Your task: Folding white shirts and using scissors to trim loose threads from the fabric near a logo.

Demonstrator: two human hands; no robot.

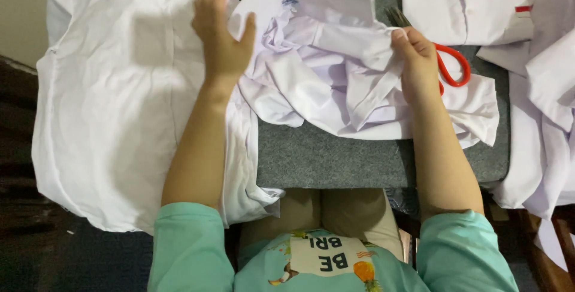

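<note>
**Two hands on a crumpled white shirt**

We see a grey table [335,160] under everything. It is the biggest thing here, and both hands are over it.

Next is a big white shirt [114,106] spread flat. It lies under our left arm and to the left of our left hand, and it hangs over the table edge.

Then comes the crumpled white shirt [335,76]. It sits between our two hands, all bunched up in folds. Its collar end is up past our fingers, away from us.

More white shirts [539,88] lie to the right of our right hand. One folded shirt [467,4] is just beyond that hand.

Our left hand [223,34] is at the left edge of the crumpled shirt. The thumb presses on the cloth and the fingers curl around the edge, so it holds the shirt.

Our right hand [419,64] is at the right side of the same shirt. Its fingers are pinched narrow on a fold of cloth.

The smallest thing is a pair of scissors [449,67] with red handles. It lies just beside our right hand, partly hidden behind it.
</note>
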